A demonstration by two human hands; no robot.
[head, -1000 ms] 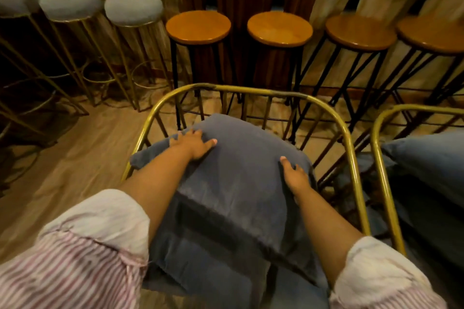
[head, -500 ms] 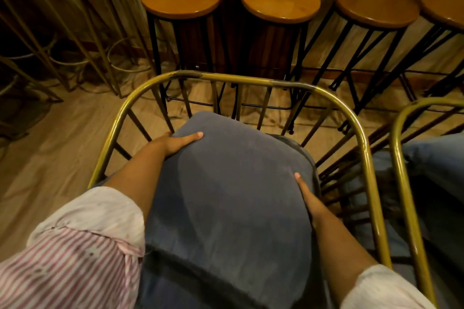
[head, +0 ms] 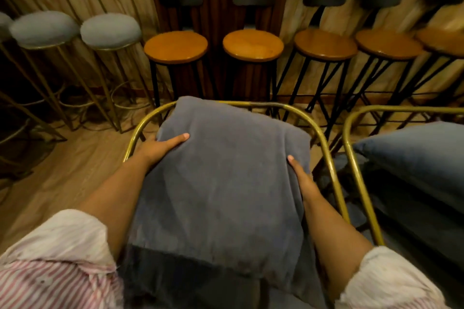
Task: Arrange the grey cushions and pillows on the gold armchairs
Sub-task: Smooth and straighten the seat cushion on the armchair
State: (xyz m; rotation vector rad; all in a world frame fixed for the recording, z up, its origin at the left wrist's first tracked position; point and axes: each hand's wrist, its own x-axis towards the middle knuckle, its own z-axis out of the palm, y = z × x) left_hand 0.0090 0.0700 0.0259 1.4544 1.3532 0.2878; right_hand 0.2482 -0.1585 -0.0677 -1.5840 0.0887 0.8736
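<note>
Upper left: I log round grey-cushioned stools on gold legs [head: 110, 30]. Centre: my left hand [head: 160, 148] grips the left edge of the square grey velvet pillow [head: 226, 183]; my right hand [head: 302, 180] clasps its right edge, top corner leaning over the gold tubular armchair frame [head: 324, 138]. Right edge: second gold armchair [head: 351, 158] holding a blue-grey cushion [head: 414, 155].

The square grey cushion [head: 226, 183] is soft matt velvety cloth; around it, the gold armchair frame [head: 326, 155] is glossy worn metal tubing; behind it, round orange stool seats [head: 175, 46] are smooth wood.
</note>
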